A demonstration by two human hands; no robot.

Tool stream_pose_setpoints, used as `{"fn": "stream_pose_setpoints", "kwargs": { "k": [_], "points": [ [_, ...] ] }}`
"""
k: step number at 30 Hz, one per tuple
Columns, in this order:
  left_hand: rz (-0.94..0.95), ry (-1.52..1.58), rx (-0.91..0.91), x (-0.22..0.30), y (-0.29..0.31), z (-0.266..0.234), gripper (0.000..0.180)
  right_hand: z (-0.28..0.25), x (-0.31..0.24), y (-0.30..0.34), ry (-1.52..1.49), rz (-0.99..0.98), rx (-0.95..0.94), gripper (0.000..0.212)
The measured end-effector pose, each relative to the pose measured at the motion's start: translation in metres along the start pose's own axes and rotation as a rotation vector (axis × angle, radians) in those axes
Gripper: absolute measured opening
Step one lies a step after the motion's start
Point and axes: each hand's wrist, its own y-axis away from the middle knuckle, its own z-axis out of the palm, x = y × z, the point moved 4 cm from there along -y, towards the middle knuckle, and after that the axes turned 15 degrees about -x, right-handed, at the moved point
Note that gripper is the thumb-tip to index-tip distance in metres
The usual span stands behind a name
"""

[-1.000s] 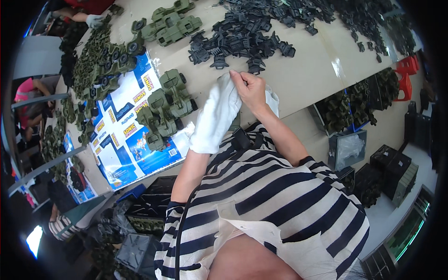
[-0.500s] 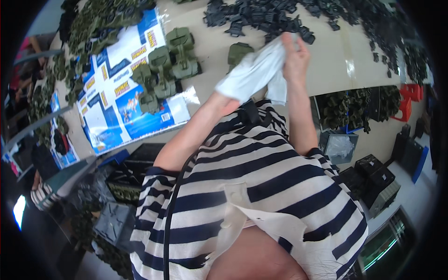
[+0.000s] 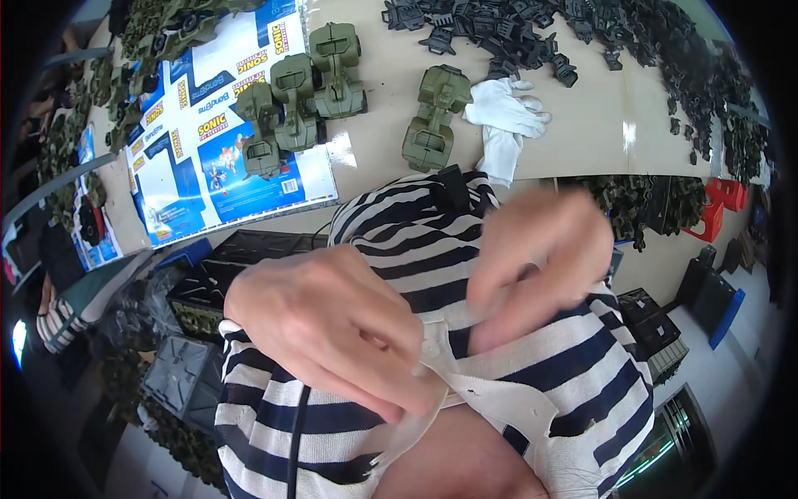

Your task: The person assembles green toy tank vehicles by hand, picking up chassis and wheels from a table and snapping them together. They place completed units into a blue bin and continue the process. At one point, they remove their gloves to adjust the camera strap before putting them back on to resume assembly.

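Observation:
Both of my hands are raised in front of my striped shirt (image 3: 432,287). My left hand (image 3: 328,324) is closed, its fingers pressed together at the pale button placket; whether they pinch the cloth is hidden. My right hand (image 3: 544,262) hangs over the right side of the shirt front, fingers curled and smeared by motion. White gloves (image 3: 507,112) lie on the table near its front edge, beyond my right hand. Beside them rests an olive-green toy vehicle (image 3: 436,116), touching or almost touching the gloves.
Several more green toy vehicles (image 3: 295,96) stand on a blue and white printed sheet (image 3: 179,208) to the left. Black plastic parts (image 3: 499,37) are heaped at the table's far side. Crates of green parts (image 3: 657,200) and a red stool (image 3: 719,204) are at the right.
The white gloves, earlier held between both hands, now lie on the table. Both hands have come back toward my chest. The toy vehicle beside the gloves is now in full view.

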Motion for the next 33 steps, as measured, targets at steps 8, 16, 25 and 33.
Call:
{"fn": "stream_pose_setpoints", "kwargs": {
  "k": [8,16,25,33],
  "points": [
    [0.065,-0.173,0.270,0.005,0.006,0.005,0.008,0.013,-0.004,-0.032,-0.098,-0.054,-0.160,0.015],
    [-0.005,-0.426,0.581,0.015,0.010,0.005,0.007,0.008,-0.002,-0.032,-0.214,0.002,-0.016,0.013],
    [-0.036,-0.420,0.632,0.014,0.012,0.011,0.009,0.003,-0.005,-0.031,-0.029,0.228,-0.098,0.012],
    [0.029,-0.463,0.604,0.011,0.017,0.017,0.021,0.008,-0.017,-0.034,0.080,0.130,0.153,0.013]
  ]
}}
